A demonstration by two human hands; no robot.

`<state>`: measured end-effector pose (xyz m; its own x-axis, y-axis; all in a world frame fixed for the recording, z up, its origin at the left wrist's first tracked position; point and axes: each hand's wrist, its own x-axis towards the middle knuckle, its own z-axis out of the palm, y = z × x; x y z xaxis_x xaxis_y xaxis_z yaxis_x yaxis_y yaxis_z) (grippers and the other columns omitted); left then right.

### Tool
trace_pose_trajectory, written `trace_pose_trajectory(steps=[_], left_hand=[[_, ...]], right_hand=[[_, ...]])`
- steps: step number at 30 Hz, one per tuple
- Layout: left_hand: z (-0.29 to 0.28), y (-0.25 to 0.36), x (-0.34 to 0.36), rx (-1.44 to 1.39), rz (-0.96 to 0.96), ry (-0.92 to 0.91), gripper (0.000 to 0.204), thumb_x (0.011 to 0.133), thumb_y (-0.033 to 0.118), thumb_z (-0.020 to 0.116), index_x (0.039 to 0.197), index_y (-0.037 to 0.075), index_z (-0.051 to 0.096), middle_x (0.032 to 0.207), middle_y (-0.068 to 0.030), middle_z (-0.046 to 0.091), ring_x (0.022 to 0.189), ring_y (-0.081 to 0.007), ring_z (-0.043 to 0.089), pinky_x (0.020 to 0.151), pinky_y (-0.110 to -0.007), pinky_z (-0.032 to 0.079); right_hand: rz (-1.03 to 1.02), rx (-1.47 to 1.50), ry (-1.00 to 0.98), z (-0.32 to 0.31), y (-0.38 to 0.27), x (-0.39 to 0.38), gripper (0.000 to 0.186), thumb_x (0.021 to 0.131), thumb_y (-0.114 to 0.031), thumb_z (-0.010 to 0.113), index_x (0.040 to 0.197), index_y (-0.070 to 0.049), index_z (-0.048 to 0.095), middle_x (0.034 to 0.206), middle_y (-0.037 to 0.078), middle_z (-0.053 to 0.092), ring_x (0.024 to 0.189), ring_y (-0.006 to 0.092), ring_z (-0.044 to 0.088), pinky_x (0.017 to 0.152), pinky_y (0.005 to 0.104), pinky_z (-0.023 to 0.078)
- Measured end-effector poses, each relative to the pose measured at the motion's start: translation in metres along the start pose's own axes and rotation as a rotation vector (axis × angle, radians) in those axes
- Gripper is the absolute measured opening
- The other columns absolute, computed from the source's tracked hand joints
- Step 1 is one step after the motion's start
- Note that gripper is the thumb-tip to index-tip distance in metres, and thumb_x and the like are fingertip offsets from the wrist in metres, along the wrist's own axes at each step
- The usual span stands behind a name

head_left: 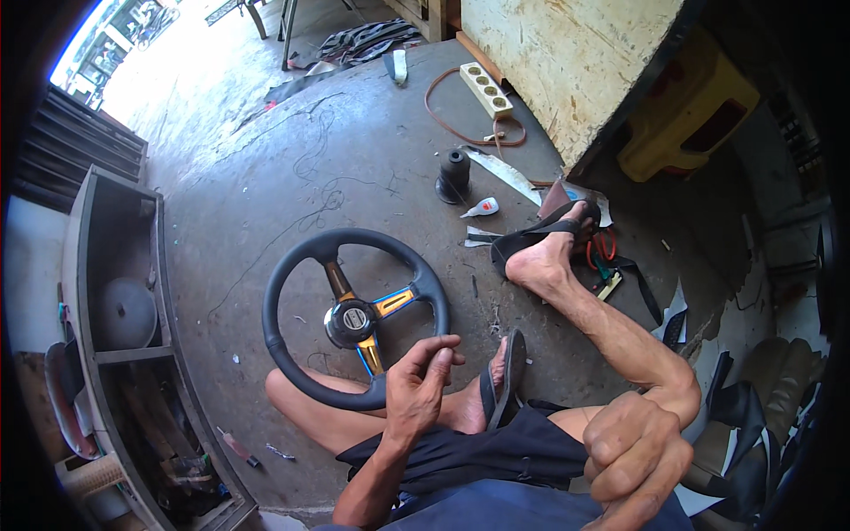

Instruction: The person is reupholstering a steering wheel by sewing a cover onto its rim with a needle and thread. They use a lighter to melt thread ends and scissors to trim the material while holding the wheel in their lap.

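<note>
A black steering wheel [282, 336] with gold and blue spokes and a round centre cap [352, 320] leans over my folded left leg. My left hand [418, 387] is beside the lower right of its rim, overlapping it in view. Thumb and fingers are pressed together there, and whatever they pinch is too small to make out. I cannot tell whether that hand touches the rim. Raised close to the camera over my right thigh, my right hand [636, 450] has its fingers curled into a fist. Its inner side is hidden, so anything held there does not show.
Beyond the wheel stand a black thread spool [453, 175] and a small white glue bottle [482, 208]. A power strip [486, 90] lies near a worn board [567, 71]. Loose thread [323, 190] trails over the floor. An open cabinet [133, 354] stands at left; dark material scraps [753, 434] lie at right.
</note>
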<state>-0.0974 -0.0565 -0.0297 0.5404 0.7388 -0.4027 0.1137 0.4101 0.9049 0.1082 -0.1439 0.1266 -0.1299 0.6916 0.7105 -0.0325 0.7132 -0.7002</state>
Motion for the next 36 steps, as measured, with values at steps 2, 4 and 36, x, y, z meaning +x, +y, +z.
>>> trace_pose_trajectory(steps=[2,4,36], left_hand=[[0.006,0.005,0.000,-0.030,0.009,0.002,0.023,0.102,0.017,0.060,0.119,0.001,0.064,0.094,-0.0056,0.071,0.076,-0.0048,0.057,0.068,-0.020,0.046],[0.009,0.008,-0.002,-0.075,0.006,-0.019,0.028,0.101,0.018,0.062,0.124,0.001,0.059,0.094,-0.0084,0.073,0.078,-0.0061,0.059,0.068,-0.021,0.046],[0.023,0.004,-0.004,0.011,0.172,0.133,0.018,0.096,0.011,0.069,0.109,-0.003,0.069,0.097,-0.0066,0.073,0.090,-0.0105,0.066,0.082,-0.026,0.054]], right_hand=[[0.023,-0.030,-0.091,-0.010,-0.005,-0.005,0.015,0.082,-0.006,0.069,0.093,-0.007,0.080,0.075,0.004,0.062,0.054,0.0118,0.050,0.045,0.0262,0.035],[0.000,-0.027,-0.165,-0.015,-0.001,-0.020,0.012,0.088,0.002,0.066,0.095,0.000,0.075,0.085,0.014,0.067,0.057,0.0152,0.055,0.046,0.0260,0.043],[0.703,-0.692,0.586,0.075,0.096,-0.067,0.010,0.088,-0.009,0.072,0.096,-0.003,0.072,0.084,0.012,0.069,0.070,0.0238,0.069,0.059,0.0334,0.054]])
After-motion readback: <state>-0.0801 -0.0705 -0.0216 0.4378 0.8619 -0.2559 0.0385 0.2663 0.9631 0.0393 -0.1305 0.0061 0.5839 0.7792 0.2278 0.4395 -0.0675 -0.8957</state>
